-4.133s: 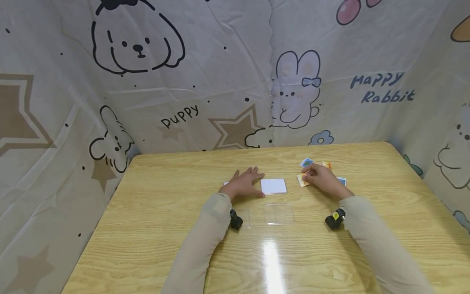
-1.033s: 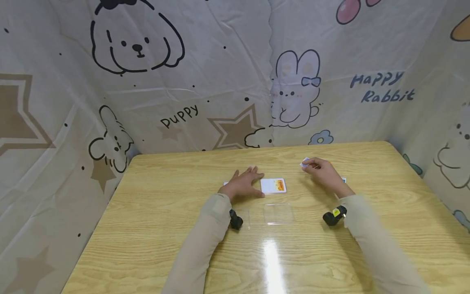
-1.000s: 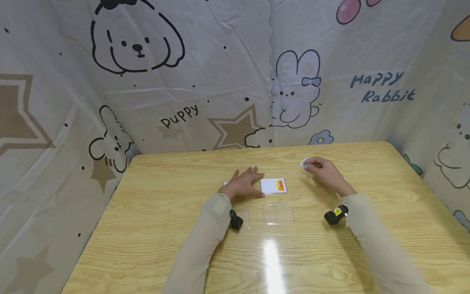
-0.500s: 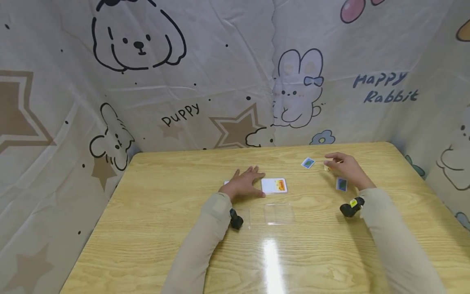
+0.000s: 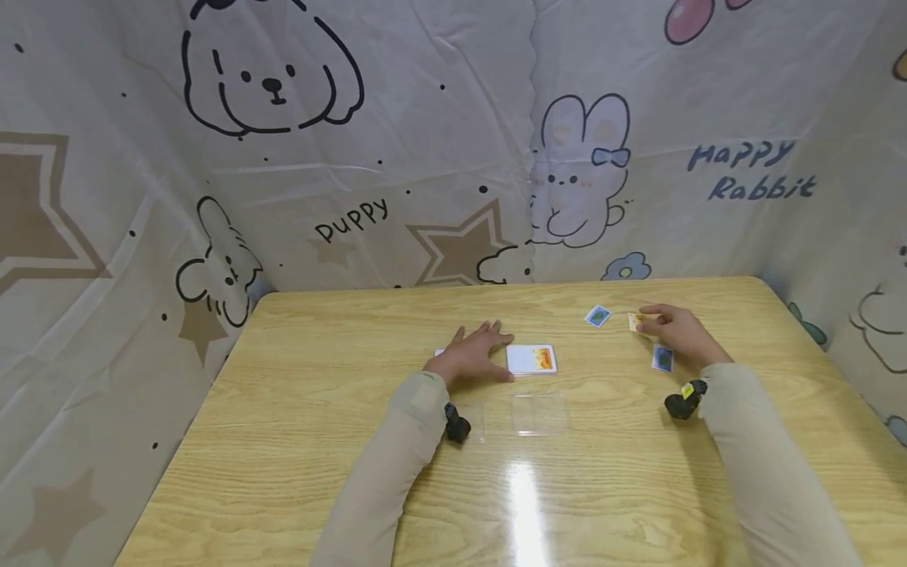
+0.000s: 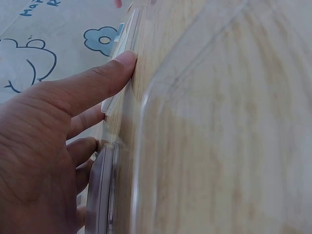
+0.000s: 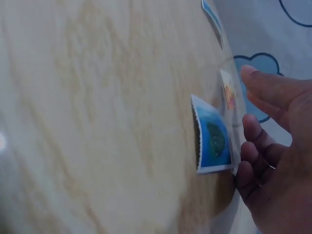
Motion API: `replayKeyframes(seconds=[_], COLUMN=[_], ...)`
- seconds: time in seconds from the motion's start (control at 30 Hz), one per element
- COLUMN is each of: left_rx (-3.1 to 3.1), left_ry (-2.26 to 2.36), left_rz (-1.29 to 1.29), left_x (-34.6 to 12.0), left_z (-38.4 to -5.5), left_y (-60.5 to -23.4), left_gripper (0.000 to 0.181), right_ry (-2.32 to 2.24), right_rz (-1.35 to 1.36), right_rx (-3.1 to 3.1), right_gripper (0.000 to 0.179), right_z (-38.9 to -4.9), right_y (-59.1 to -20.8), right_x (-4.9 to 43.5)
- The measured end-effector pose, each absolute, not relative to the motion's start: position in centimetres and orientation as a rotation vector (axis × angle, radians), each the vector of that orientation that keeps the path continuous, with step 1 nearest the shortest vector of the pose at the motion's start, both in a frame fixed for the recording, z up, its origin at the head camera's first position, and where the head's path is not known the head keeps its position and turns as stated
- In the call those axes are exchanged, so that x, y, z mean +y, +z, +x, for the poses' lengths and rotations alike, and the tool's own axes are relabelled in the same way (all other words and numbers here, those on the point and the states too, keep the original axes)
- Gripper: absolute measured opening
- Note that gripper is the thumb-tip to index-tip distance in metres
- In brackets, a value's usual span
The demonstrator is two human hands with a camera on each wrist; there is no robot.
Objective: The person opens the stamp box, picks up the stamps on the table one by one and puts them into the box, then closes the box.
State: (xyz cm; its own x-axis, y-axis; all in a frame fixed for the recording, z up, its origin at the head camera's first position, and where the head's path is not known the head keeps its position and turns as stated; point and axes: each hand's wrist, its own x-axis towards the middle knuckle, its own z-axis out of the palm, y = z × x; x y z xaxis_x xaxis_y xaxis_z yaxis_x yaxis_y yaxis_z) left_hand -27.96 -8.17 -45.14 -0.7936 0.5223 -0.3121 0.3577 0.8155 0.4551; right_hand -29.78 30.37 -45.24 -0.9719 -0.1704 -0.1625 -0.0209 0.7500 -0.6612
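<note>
My left hand (image 5: 471, 354) lies spread beside a white card in a clear case (image 5: 520, 360); its thumb touches the case's near edge. An orange stamp (image 5: 544, 358) sits at that card's right end. Under the left fingers, a second cased card (image 6: 100, 195) is partly hidden. My right hand (image 5: 673, 327) is at the back right, thumb and forefinger extended beside another orange stamp (image 5: 634, 322). In the right wrist view that stamp (image 7: 227, 90) looks apart from the fingertips. One blue stamp (image 5: 662, 358) lies just below this hand, another blue stamp (image 5: 597, 316) to its left.
Two clear plastic covers lie nearer on the wooden table: one cover (image 5: 541, 415) in the middle, and one cover (image 5: 476, 423) partly behind the left wrist camera (image 5: 457, 425). A printed cloth (image 5: 439, 157) hangs around the table's back and sides.
One orange stamp has gone from the table onto the white card. My right hand has moved from the left blue stamp rightward to the other orange stamp. My left hand has stayed in place.
</note>
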Motion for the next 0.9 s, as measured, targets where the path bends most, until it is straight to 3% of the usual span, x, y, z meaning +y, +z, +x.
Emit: replayKeyframes(seconds=[0.9], left_rx=[2.579], left_ry=[0.539], left_rz=[0.652], left_x=[-8.20], left_z=[-27.92], left_y=[-45.35], left_gripper=[0.083], right_ry=[-0.835], right_rz=[-0.127], right_rx=[2.835], right_gripper=[0.051], right_z=[-30.56], right_y=[-45.98], right_x=[30.10])
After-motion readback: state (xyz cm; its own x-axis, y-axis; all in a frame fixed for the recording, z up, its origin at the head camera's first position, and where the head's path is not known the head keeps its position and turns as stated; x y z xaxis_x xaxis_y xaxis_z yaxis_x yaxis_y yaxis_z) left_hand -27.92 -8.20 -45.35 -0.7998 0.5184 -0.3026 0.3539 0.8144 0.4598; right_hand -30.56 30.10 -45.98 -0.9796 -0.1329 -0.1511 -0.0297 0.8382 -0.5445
